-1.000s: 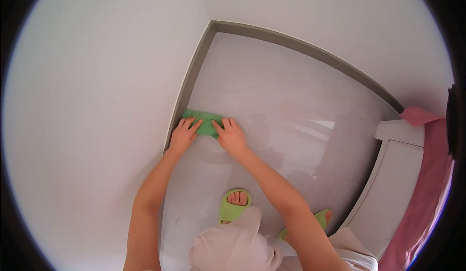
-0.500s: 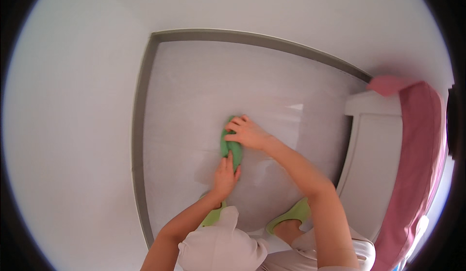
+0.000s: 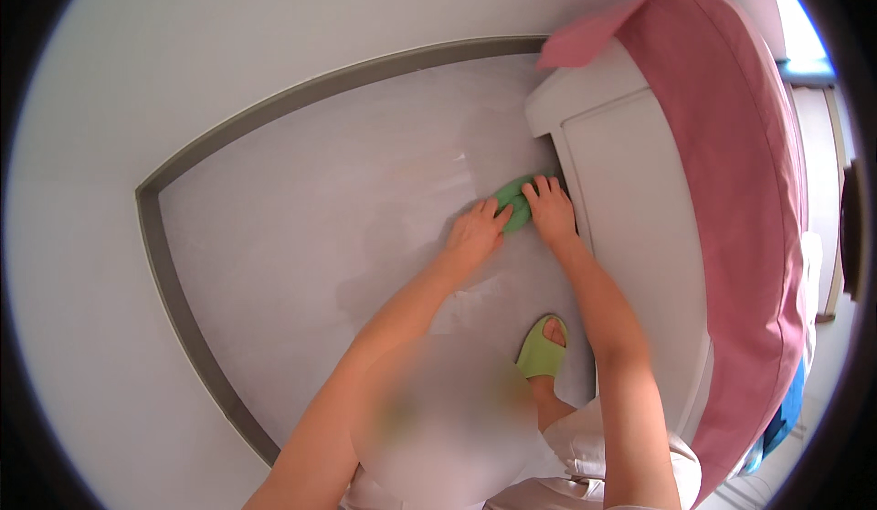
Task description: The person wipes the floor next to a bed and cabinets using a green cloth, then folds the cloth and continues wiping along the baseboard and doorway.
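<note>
A bunched green cloth (image 3: pixel 516 210) lies against the pale grey floor (image 3: pixel 320 199), close to the foot of a white furniture panel. Its left end is under my left hand (image 3: pixel 476 234), whose fingers are bent over the edge. My right hand (image 3: pixel 550 210) grips the other end with curled fingers, right beside the dark gap under the panel. The parts of the cloth beneath my fingers are hidden.
On the right stands the white panel (image 3: pixel 630 172), with a pink cover (image 3: pixel 731 163) draped over its top. A grey baseboard (image 3: pixel 301 97) runs below the white walls. My foot in a green slipper (image 3: pixel 543 350) is near the panel; a blurred pale shape covers the lower middle.
Both hands have carried the cloth to the right and farther away, from mid-floor to beside the white panel. The view has turned rightward too.
</note>
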`<state>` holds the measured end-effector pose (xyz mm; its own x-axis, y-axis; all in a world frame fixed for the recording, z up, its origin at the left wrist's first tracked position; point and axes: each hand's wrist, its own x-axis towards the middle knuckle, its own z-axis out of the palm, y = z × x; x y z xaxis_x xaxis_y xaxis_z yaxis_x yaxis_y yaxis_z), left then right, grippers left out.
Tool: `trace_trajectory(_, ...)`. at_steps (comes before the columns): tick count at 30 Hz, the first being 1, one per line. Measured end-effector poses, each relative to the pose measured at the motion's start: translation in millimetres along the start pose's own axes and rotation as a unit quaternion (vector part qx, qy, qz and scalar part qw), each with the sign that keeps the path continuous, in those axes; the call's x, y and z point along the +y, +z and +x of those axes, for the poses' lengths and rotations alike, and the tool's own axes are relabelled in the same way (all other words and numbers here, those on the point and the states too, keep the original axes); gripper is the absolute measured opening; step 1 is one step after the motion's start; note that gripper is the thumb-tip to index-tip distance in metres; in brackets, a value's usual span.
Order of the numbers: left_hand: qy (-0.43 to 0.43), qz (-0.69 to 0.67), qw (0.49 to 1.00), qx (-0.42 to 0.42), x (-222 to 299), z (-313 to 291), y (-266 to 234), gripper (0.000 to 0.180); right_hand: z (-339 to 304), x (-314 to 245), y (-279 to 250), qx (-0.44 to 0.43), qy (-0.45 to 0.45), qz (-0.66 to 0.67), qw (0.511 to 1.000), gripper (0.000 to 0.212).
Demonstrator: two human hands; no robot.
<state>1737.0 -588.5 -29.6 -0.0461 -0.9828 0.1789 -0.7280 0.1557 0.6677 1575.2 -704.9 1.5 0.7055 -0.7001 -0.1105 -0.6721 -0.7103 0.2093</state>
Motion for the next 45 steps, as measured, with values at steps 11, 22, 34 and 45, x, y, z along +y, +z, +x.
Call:
trace_trajectory(11, 0.181, 0.022, 0.973, -0.143, -13.9, -85.4, -45.9, 0.056, -137.1, -104.6, -24.6, -0.081, 0.086, 0.122, 0.985, 0.032)
trace_trajectory(22, 0.028, 0.101, 0.986, -0.131, -13.2, -12.0, -24.6, 0.056, -12.8, -48.7, 28.2, 0.12, 0.039, -0.14, 0.982, 0.019)
trace_trajectory(34, 0.186, 0.175, 0.953, -0.165, 97.1, -48.4, 32.4, 0.046, -224.4, -27.2, 17.2, -0.134, 0.133, 0.187, 0.964, 0.025)
trace_trajectory(45, 0.144, 0.063, 0.976, -0.151, 87.9, -8.1, 54.7, 0.028, -230.2, -69.2, 22.0, -0.036, 0.228, 0.268, 0.935, 0.072)
